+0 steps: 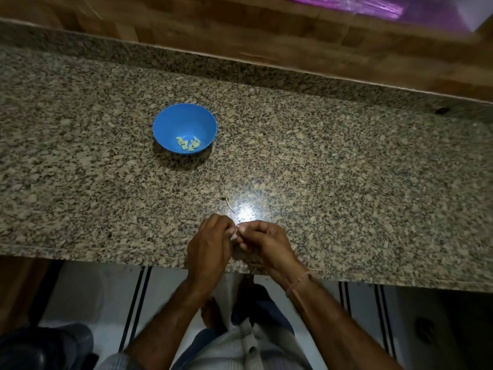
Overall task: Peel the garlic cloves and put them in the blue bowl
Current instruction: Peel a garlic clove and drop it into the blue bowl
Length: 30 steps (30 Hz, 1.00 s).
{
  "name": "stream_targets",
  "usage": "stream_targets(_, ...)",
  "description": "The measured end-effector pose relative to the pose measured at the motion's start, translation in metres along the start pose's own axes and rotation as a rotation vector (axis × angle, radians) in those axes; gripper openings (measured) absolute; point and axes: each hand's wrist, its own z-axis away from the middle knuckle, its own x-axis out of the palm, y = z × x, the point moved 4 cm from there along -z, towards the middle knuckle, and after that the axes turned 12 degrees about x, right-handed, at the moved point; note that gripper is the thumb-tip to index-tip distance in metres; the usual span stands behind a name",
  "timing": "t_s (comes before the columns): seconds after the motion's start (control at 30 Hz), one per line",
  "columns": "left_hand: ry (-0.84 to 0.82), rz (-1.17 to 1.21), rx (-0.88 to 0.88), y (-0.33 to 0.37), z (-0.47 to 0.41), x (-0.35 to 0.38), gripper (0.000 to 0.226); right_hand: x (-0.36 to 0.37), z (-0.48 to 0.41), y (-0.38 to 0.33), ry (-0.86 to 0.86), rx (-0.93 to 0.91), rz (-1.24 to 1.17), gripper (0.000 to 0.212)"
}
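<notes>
A blue bowl (pixel 184 121) stands on the speckled granite counter (pixel 333 161), left of centre, with several pale peeled garlic cloves (pixel 188 143) in its bottom. Near the counter's front edge my left hand (pixel 210 247) and my right hand (pixel 266 244) meet fingertip to fingertip. Between them they pinch a small pale garlic clove (pixel 234 234), mostly hidden by the fingers. Both hands have curled fingers.
A thin scrap of garlic skin (pixel 230 205) lies on the counter just beyond my hands, beside a bright glare spot. A wooden wall (pixel 240 30) rises behind the counter. Below the front edge are a white tiled floor and my feet.
</notes>
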Motion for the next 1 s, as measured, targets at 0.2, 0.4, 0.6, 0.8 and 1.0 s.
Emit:
stream_targets(0.2,-0.166,-0.017,-0.118,-0.033,0.002,0.015,0.016,-0.024,-0.022,-0.013,0.286,-0.326,0.721,0.007)
stream_targets(0.4,-0.173,-0.043,-0.175,-0.033,-0.003,0.021,0.022,-0.024,-0.036,-0.015,0.302,-0.337,0.951,0.008)
stream_targets(0.6,-0.150,-0.080,-0.185,-0.034,0.000,0.023,0.028,-0.022,-0.044,-0.022,0.358,-0.282,1.026,0.012)
stream_targets(0.8,-0.146,-0.097,-0.178,-0.032,-0.002,0.023,0.030,-0.020,-0.049,-0.026,0.385,-0.209,1.033,0.014)
stream_targets(1.0,-0.152,-0.080,-0.189,-0.032,-0.002,0.025,0.028,-0.015,-0.051,-0.019,0.469,-0.291,1.075,0.015)
